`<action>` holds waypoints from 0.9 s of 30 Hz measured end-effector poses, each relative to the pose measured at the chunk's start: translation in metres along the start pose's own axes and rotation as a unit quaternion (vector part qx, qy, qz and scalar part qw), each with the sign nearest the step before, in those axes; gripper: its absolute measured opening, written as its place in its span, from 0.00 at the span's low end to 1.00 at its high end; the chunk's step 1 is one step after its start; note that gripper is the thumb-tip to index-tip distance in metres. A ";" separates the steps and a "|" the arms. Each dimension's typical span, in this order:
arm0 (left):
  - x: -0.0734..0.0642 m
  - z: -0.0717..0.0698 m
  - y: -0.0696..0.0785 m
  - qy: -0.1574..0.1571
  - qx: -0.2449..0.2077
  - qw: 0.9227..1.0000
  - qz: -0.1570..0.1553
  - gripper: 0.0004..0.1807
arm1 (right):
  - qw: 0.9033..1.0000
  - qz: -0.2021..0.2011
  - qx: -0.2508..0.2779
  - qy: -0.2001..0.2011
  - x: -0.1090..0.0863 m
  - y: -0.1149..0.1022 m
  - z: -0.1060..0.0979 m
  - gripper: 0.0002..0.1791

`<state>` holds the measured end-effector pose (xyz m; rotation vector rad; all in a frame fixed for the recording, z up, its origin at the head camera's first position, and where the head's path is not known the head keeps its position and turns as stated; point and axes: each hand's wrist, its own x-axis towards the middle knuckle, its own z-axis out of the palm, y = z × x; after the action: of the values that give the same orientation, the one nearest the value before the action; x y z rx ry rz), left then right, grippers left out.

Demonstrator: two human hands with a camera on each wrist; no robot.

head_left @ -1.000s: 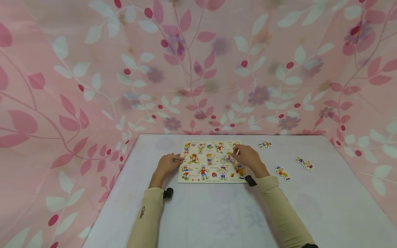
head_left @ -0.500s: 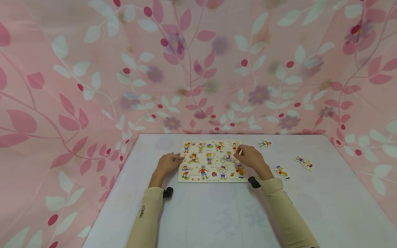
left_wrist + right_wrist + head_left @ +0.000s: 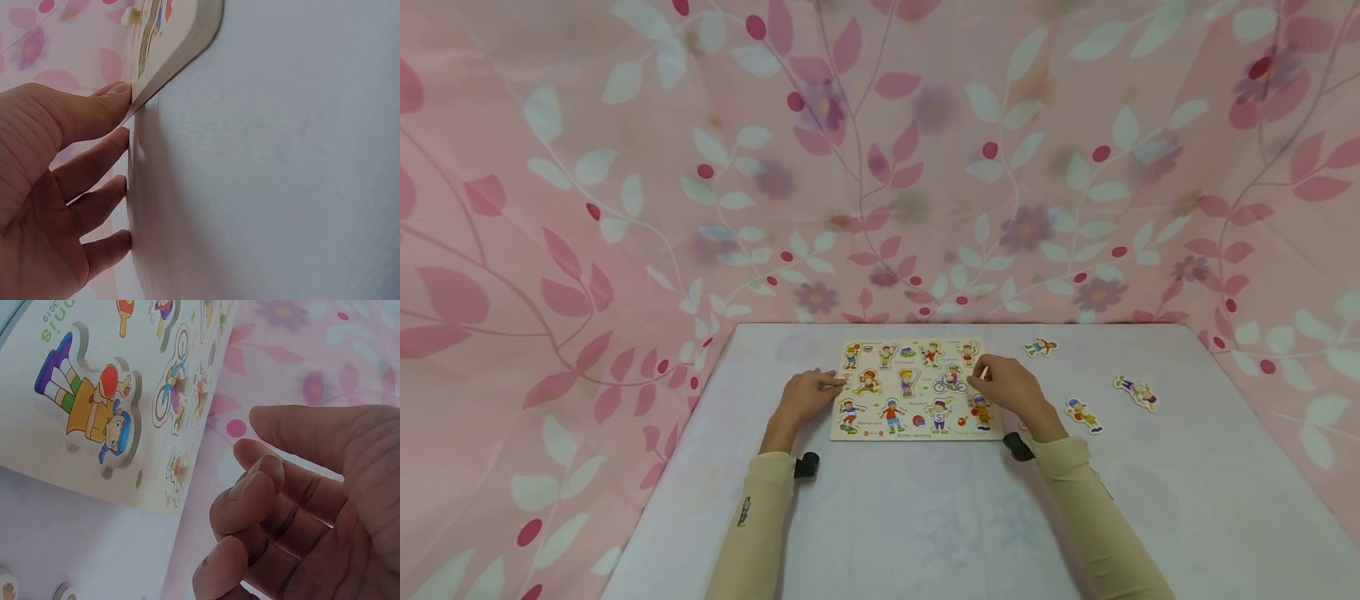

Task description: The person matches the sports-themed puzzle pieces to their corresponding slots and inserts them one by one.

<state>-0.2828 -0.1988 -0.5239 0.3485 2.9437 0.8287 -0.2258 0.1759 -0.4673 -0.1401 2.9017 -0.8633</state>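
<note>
A cream puzzle board (image 3: 889,385) printed with sports figures lies near the far side of the table. My left hand (image 3: 807,395) rests at its left edge. In the left wrist view the thumb (image 3: 100,115) touches the board's edge, and the other fingers are spread with tips at the white tabletop. My right hand (image 3: 1011,387) hovers by the right edge, close to the cyclist piece (image 3: 951,381). Its fingers (image 3: 244,503) are loosely bent with nothing between them and the thumb. A table-tennis figure piece (image 3: 94,419) sits on the board, raised above its surface.
Loose figure pieces lie right of the board: one in blue trousers (image 3: 1040,347), one in a blue cap (image 3: 1082,416) and one with purple legs (image 3: 1136,393). The white-covered table (image 3: 910,517) stretches toward me. Pink floral cloth (image 3: 880,167) hangs behind and at the sides.
My right hand has drawn back slightly toward the right and down from the board's upper right corner, uncovering the tennis figure there. The left hand stays in place.
</note>
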 end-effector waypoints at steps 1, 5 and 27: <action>0.000 0.000 0.000 0.000 0.001 1.000 0.000 0.13 | 1.000 0.001 0.000 0.000 -0.001 0.000 0.000 0.09; 0.001 -0.001 0.000 -0.001 -0.002 1.000 0.000 0.13 | 1.000 0.006 0.000 -0.001 -0.003 0.000 -0.003 0.10; 0.000 0.001 0.000 0.003 -0.015 1.000 0.002 0.12 | 1.000 0.018 -0.008 0.007 -0.017 0.026 -0.005 0.11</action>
<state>-0.2825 -0.1990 -0.5247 0.3499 2.9344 0.8755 -0.2112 0.2024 -0.4760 -0.0823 2.9150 -0.8386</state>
